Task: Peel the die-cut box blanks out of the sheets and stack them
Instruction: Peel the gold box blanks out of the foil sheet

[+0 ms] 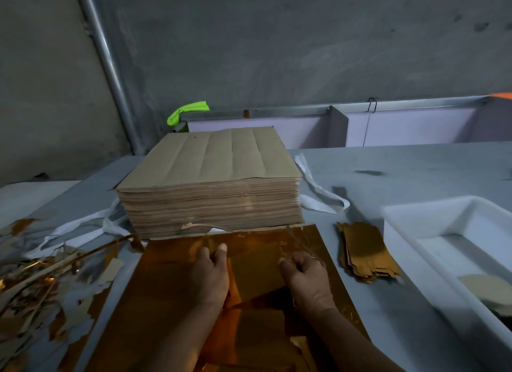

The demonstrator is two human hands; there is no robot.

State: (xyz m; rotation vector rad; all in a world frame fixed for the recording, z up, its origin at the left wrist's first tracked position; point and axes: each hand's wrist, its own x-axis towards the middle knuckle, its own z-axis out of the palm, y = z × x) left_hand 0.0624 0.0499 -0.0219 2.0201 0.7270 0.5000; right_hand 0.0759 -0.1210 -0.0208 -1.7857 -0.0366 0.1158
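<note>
A shiny copper-gold die-cut sheet (166,283) lies on the grey table in front of me. A box blank (257,269) sits partly lifted from it between my hands. My left hand (212,277) grips the blank's left edge, thumb and forefinger on top. My right hand (307,277) pinches the sheet at the blank's right edge with curled fingers. A small stack of peeled gold blanks (365,252) lies to the right. Behind the sheet stands a thick pile of sheets (210,188), brown side up.
Torn gold and brown offcuts (41,283) litter the table's left side, with white straps (318,194) around the pile. A white plastic tray (454,238) sits at the right. A concrete wall, a metal pipe (110,72) and a partition rail stand behind the table.
</note>
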